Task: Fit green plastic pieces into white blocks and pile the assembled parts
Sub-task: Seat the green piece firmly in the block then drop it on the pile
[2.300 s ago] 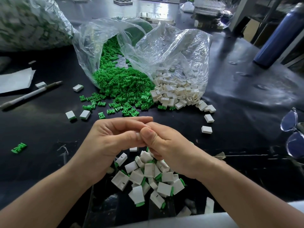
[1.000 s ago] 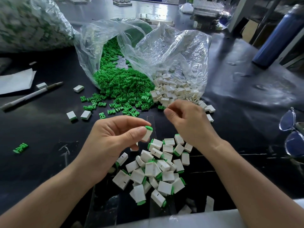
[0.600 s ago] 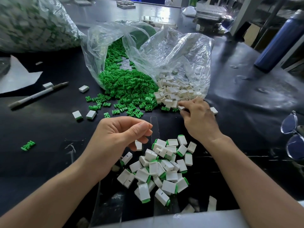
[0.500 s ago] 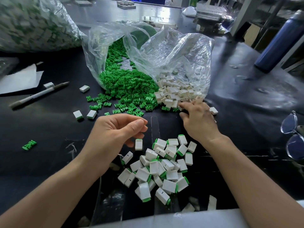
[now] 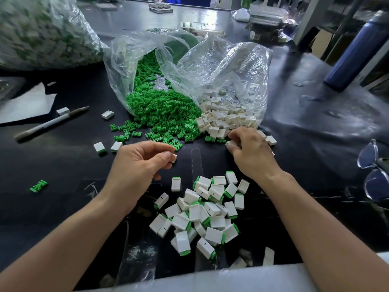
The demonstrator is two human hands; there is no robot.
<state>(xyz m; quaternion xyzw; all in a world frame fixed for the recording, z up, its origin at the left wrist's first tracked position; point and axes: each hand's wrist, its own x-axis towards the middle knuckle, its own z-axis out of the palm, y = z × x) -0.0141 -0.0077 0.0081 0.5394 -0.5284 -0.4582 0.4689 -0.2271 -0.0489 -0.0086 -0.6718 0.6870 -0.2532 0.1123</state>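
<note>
Right hand (image 5: 250, 152) is at the near edge of the white blocks (image 5: 223, 119). Its fingers are curled and its grip pinches one white block (image 5: 230, 142) between thumb and forefinger. Left hand (image 5: 141, 165) hovers over the black surface (image 5: 315, 133), just short of the green plastic pieces (image 5: 164, 110). My fingers are curled in with the thumb tip up against the forefinger. A sliver of white shows at the thumb tip, but I cannot tell if that grip holds a block or is just pressed together. The green pieces spill out of a clear plastic bag (image 5: 126, 60) lying on its side. The white blocks spill from a second clear bag (image 5: 231, 66) beside it on the right, and the two heaps touch where they meet. The pile of assembled parts (image 5: 206, 213), white with green ends, sits close to me between my forearms. One lone assembled part (image 5: 175, 183) lies just left of the pile, below my left hand. Two more assembled parts (image 5: 99, 147) lie side by side left of that hand. A stray green piece (image 5: 38, 185) lies well apart, far left. Two single white blocks (image 5: 107, 114) lie near a pen (image 5: 50, 123), with white paper (image 5: 27, 104) behind the pen. A big bag of mixed white and green parts (image 5: 42, 32) is at the far left, blurred. A blue bottle (image 5: 355, 49) is at the far right, and eyeglasses (image 5: 372, 171) are at the right edge.
</note>
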